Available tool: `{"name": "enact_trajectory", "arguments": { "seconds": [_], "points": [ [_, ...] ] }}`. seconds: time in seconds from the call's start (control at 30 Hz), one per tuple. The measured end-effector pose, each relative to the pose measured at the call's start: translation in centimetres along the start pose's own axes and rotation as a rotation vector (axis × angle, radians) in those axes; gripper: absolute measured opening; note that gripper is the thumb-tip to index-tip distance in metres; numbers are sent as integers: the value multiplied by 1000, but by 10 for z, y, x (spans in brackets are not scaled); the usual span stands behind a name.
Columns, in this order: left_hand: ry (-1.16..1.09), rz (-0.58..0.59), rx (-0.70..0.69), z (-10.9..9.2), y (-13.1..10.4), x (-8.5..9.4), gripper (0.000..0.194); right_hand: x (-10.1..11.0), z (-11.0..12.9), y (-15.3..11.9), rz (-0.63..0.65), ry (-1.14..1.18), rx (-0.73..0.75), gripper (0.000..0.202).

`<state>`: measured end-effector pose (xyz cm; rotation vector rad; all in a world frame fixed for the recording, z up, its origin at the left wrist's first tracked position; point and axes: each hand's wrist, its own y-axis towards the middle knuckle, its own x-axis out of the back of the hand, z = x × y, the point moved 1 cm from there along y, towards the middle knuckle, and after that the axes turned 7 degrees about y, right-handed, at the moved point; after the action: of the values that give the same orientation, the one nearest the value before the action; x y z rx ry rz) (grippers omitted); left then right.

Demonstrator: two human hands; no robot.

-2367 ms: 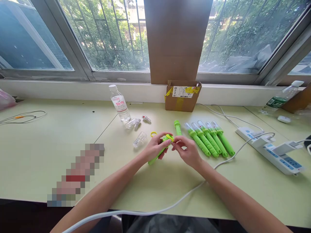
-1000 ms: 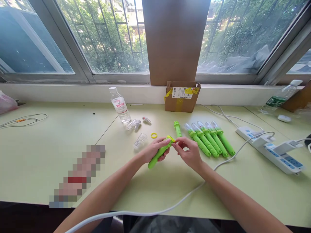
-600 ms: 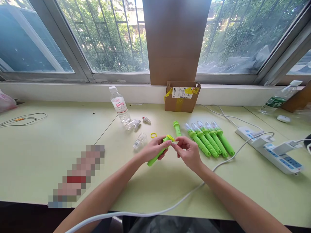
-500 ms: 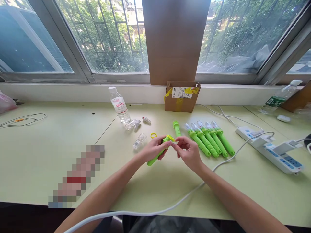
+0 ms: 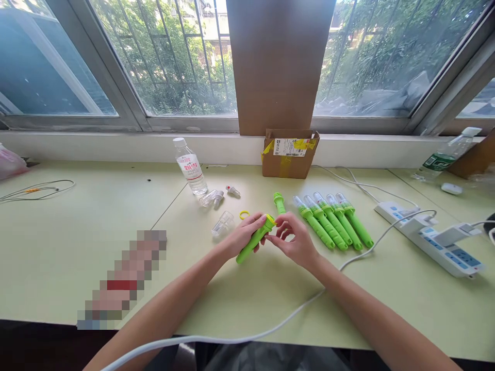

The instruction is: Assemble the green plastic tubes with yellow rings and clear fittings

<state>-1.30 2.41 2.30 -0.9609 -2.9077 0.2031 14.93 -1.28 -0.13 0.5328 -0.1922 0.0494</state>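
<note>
My left hand is closed around a green plastic handle, which tilts with its head up to the right. A yellow ring sits at the head's rim. Close by on the right is my right hand, thumb and index finger apart, the fingertips at the ring's edge; whether they touch it is hard to see. Another green handle lies just beyond, partly behind the right hand. A loose yellow ring rests on the table past my left hand, beside clear plastic covers.
Several green handles with clear tubes lie in a row to the right. A white power strip and its cable cross the right and front. A water bottle, small grey-white parts and a cardboard box stand farther back.
My right thumb has come away from the yellow ring and the fingers have spread. The ring now sits flatter on the held handle's head, and more of the handle shows.
</note>
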Motion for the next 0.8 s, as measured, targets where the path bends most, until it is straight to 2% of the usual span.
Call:
{"name": "enact_trajectory", "arguments": {
  "seconds": [0.3, 0.57, 0.8],
  "points": [
    [8, 3, -2, 13, 2, -5, 45, -3, 3, 2, -74, -71, 42, 22],
    [-108, 47, 84, 14, 5, -4, 45, -2, -4, 3, -43, -125, 7, 25],
    [-50, 117, 143, 14, 7, 1, 49, -2, -7, 2, -60, -158, -37, 25]
  ]
}}
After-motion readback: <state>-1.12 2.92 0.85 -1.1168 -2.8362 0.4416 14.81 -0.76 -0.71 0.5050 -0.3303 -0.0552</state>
